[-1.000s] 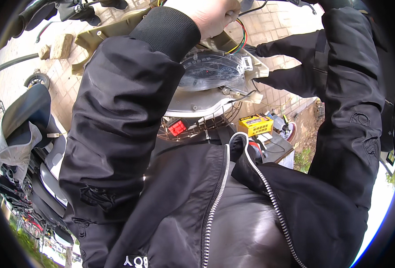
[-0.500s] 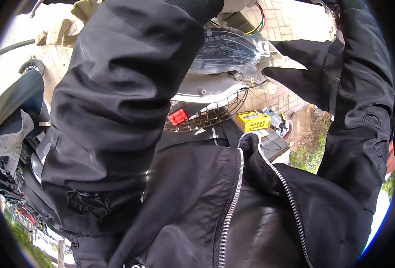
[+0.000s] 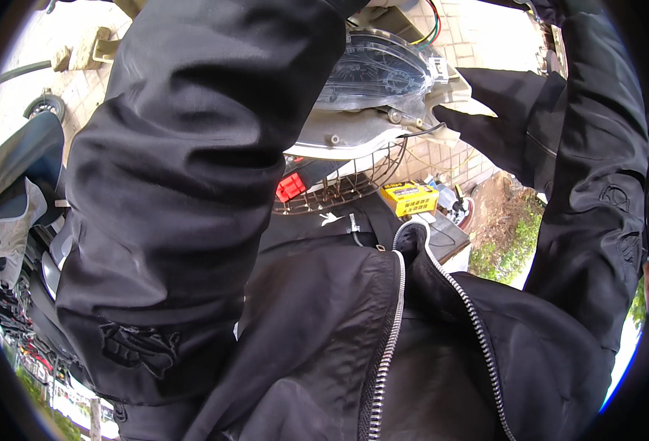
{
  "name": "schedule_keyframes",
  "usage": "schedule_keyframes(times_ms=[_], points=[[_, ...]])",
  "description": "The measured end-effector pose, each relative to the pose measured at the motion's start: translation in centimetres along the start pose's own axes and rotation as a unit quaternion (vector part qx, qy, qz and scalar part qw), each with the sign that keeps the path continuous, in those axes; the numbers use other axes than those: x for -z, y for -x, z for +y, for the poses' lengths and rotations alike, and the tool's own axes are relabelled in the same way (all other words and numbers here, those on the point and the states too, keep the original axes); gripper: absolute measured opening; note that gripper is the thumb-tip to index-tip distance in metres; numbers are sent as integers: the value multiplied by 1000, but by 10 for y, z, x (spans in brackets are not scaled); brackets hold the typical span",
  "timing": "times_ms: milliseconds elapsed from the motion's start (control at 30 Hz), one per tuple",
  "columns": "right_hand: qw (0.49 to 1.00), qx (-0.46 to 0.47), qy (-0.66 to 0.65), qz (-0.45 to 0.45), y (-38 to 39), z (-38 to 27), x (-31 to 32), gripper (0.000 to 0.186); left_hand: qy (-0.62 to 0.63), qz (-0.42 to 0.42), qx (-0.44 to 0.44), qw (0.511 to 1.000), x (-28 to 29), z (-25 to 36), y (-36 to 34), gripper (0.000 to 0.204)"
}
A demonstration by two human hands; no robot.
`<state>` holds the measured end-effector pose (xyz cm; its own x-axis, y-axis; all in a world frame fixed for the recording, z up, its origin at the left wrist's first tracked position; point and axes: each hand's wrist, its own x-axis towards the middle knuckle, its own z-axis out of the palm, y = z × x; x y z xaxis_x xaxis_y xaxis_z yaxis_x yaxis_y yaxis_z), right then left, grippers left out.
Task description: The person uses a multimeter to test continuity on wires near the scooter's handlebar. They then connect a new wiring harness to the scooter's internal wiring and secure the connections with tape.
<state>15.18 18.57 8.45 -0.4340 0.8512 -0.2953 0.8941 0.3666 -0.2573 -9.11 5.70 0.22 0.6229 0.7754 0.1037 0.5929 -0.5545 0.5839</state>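
Note:
My left forearm crosses the left half of the view in a black sleeve. Only a sliver of my left hand [image 3: 389, 3] shows at the top edge, its fingers cut off. Just below it lies a clear-covered instrument cluster [image 3: 379, 77], set in a pale plastic panel [image 3: 354, 136] with screw posts. Red, green and yellow wires [image 3: 434, 26] loop up beyond the cluster. A white connector [image 3: 437, 70] sits at its right end. My right arm, also in black, rises along the right side to the top edge; the right hand is out of sight.
Below the panel is a dark wire basket [image 3: 368, 180] with a red object [image 3: 290, 187] in it. A yellow box [image 3: 410, 197] stands right of it. Black fabric [image 3: 508, 110] reaches toward the panel's right end. A small wheel [image 3: 45, 106] and parked vehicles are at left.
The cluster and panel appear slightly higher and further right in view. My left sleeve has shifted a little, and less of the left hand shows at the top.

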Motion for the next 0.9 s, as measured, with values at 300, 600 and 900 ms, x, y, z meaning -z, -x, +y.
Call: schedule_keyframes(times_ms=[300, 600, 900], points=[[991, -92, 95, 39, -2, 3, 11, 21, 85, 47, -61, 993, -4, -13, 9, 25], [973, -40, 206, 98, -18, 32, 0, 22, 133, 43, -42, 989, -1, -14, 14, 22], [868, 84, -35, 489, 71, -44, -62, 25, 155, 54, -2, 986, -2, -7, 16, 20]])
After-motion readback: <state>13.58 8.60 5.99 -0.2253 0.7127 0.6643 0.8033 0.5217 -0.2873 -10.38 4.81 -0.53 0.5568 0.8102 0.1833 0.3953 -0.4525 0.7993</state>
